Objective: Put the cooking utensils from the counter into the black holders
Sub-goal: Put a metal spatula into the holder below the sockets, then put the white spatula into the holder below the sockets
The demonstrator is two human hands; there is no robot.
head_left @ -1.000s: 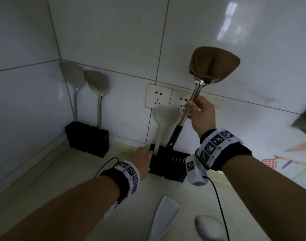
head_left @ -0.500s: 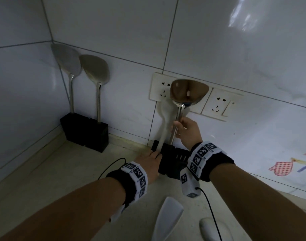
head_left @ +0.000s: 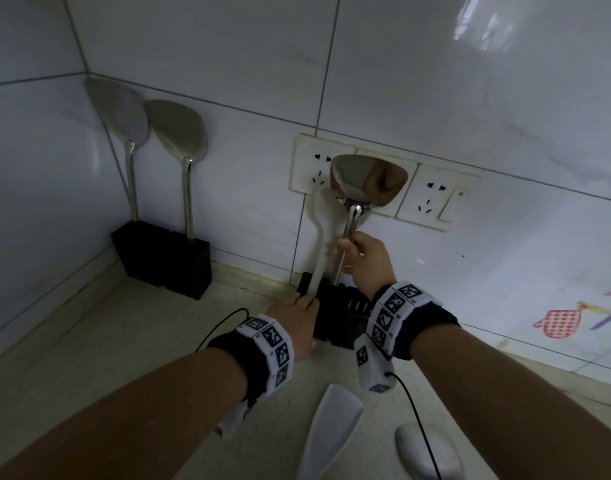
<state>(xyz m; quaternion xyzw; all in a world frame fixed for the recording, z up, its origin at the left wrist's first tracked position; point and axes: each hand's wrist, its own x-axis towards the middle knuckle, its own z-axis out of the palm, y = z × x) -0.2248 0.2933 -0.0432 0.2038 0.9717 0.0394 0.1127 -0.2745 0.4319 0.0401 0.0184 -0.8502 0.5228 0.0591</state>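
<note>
My right hand [head_left: 364, 263] grips the shaft of a steel spatula [head_left: 368, 180], which stands upright with its lower end down in the slotted black holder [head_left: 345, 318] by the wall. A white spoon [head_left: 319, 233] stands in the same holder just to the left. My left hand [head_left: 295, 318] presses against the holder's left front side. In the far left corner two more steel spatulas [head_left: 122, 114] [head_left: 179, 128] stand in a pair of black holders [head_left: 165, 263]. On the counter near me lie a white spatula [head_left: 333, 433] and a white spoon head [head_left: 427, 450].
White tiled walls meet in a corner at the left. A row of wall sockets [head_left: 425, 197] sits right behind the steel spatula's blade. A black cable [head_left: 413, 415] runs from my right wrist band across the pale counter [head_left: 99, 341]. An oven-glove sticker [head_left: 555, 322] is on the right wall.
My right hand has lowered the steel spatula from high in the air down into the slotted holder. My left hand has stayed against the holder. The view has tilted slightly.
</note>
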